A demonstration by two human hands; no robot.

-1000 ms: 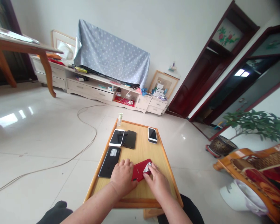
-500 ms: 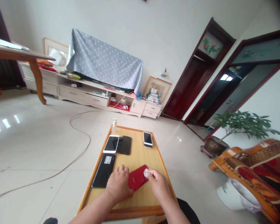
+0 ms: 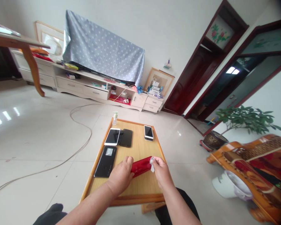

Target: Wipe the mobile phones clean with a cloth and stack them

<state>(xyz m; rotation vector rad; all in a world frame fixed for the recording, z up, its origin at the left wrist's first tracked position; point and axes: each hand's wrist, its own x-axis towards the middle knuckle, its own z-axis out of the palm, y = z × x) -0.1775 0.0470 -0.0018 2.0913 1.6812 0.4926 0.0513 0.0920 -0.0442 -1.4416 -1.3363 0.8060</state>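
Head view: the wooden surface stands before the person, with both hands above its near part.
Red phone: between the two hands, over the near part of the surface; tilted rather than flat, its back partly in shadow; whether its lower edge touches the wood, I cannot tell.
Left hand: fingers closed round the left end of the red phone; the thumb lies on the near side.
Right hand: fingers pinched together on a small white cloth; the cloth lies against the right end of the red phone; whether the fingers also grip the phone, I cannot tell.
Black tablet: flat by the left rim, just beside the left hand; a pale label sits near its far end.
White phone: beyond the tablet, dark screen up; it overlaps a dark device beside it.
Dark phone: to the right of the white phone, flat on the surface, near that dark device.
Phone stack: near the far right corner; a white-framed phone on top, a dark edge beneath.
Pump bottle: upright at the far left corner; clear body, pale green top.
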